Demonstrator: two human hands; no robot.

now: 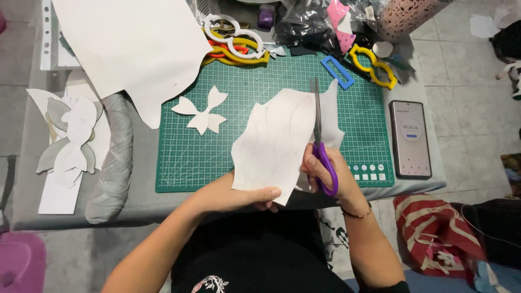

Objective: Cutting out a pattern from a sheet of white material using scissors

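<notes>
Left hand (255,196) pinching white sheet (277,141), right hand (328,171) gripping purple scissors (321,146), green mat (228,146) beneath

Black top w/ small embroidery, thin bracelet (358,212) on rt wrist.

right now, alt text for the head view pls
Seen from above, the right hand cuts a white sheet with purple-handled scissors while the left hand holds its lower edge, over a green cutting mat. A white bow cutout lies on the mat.
</notes>
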